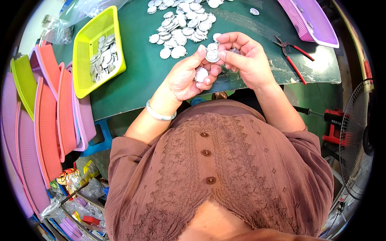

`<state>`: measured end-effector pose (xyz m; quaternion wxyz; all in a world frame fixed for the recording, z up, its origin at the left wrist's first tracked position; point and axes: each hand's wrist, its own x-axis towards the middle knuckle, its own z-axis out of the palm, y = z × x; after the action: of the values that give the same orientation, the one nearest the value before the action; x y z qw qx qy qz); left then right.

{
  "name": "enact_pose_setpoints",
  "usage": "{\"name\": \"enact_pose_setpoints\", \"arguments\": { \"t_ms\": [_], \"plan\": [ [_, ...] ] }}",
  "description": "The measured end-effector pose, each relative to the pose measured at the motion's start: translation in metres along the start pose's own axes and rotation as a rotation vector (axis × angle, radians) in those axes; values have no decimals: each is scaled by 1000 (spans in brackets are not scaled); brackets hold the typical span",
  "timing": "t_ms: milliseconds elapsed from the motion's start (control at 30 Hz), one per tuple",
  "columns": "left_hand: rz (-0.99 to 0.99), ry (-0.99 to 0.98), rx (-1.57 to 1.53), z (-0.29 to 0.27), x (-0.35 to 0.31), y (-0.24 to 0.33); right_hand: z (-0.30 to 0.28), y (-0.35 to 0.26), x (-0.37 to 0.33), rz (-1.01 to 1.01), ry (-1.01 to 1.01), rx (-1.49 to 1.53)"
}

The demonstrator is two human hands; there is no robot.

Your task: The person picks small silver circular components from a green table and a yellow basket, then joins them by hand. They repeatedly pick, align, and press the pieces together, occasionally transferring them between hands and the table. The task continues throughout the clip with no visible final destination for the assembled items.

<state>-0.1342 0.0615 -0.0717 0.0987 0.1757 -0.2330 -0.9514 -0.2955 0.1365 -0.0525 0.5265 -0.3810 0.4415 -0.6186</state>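
Note:
Between both thumbs and fingertips I hold a round silver medallion [212, 56] over the table's near edge. My left hand [188, 76] pinches its left side, and a second silver medallion [201, 74] rests in its curled fingers. On the other side my right hand [246, 58] grips the medallion with thumb and forefinger; a darker round piece [235, 50] shows partly among its fingers. Just beyond my hands spreads a heap of silver medallions [183, 30], many with small loops on the rim. More medallions [105, 58] lie inside a yellow-green basket [81, 60] to the left.
Red-handled pliers [295, 62] lie open on the green table [140, 76], right of my hands. A purple basket [321, 34] sits at the far right corner. Stacked coloured baskets [46, 116] fill the left side. A fan [354, 136] stands at the right, a blue stool [102, 138] below the table.

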Motion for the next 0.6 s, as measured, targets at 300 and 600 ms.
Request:
{"name": "enact_pose_setpoints", "arguments": {
  "t_ms": [300,600],
  "plan": [
    [81,67,-12,2,-2,-3,2,2,-1,7,22,-3],
    [307,270,244,12,-3,-8,-6,6,1,-6,91,-200]
  ]
}}
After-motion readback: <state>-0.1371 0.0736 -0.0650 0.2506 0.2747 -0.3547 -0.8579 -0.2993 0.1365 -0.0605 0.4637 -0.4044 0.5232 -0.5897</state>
